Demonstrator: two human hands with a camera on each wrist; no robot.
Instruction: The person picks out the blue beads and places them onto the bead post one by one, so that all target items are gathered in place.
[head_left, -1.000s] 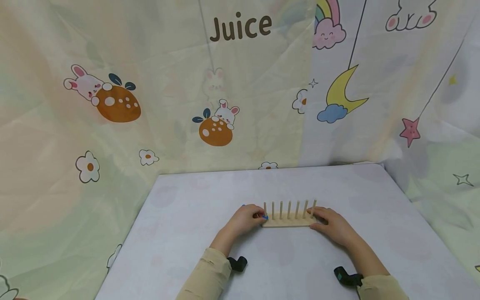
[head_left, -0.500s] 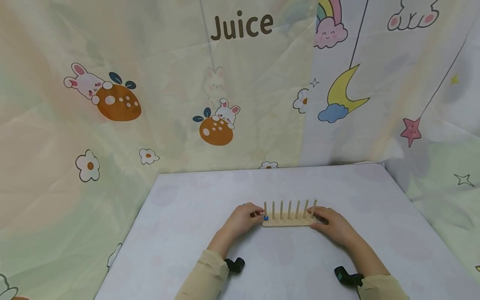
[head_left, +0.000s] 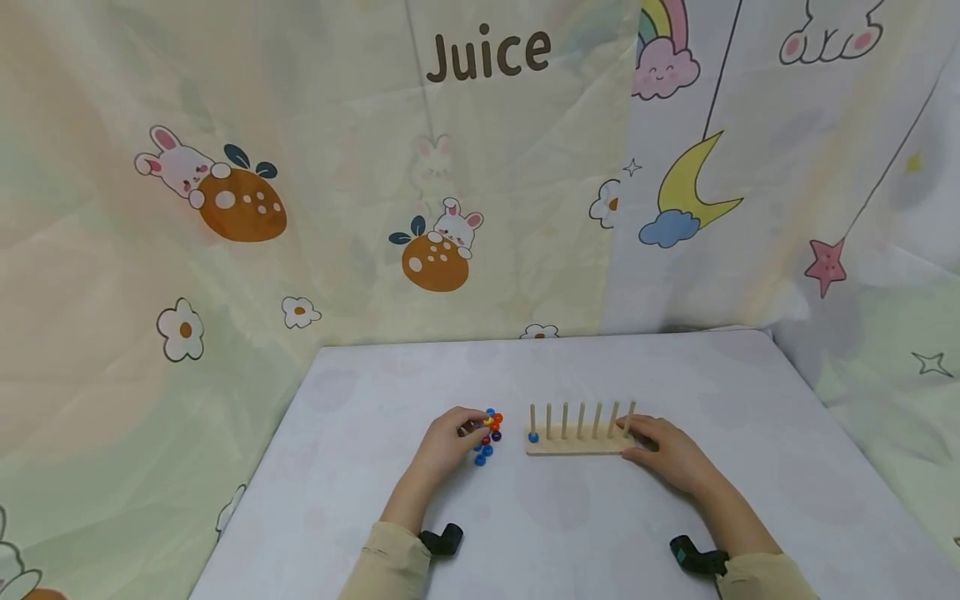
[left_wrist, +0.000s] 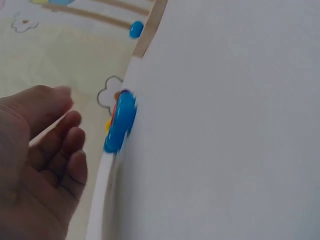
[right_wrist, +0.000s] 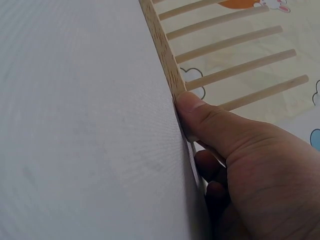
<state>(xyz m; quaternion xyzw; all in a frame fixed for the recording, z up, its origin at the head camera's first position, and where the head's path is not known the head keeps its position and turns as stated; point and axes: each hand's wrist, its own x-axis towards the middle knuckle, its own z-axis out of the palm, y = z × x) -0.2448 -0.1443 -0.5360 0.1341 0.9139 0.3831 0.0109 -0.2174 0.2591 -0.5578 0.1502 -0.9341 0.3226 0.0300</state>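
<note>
Head: my L hand (head_left: 444,442), half-open, nothing visible in it, has loose beads (head_left: 496,436) just to its R, btwn it & the peg board (head_left: 577,448), long axis L–R, blue bead (head_left: 533,437) on leftmost peg (head_left: 532,417). L wrist: fingers loosely curled, gap to beads. R wrist: my R hand (right_wrist: 260,170), farther from beads, pinches board's R end.

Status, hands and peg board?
Left hand near round multicoloured beads, holding nothing visible. Right hand grips pale wooden peg board. Round blue bead on leftmost peg. No obstruction seen.
</note>
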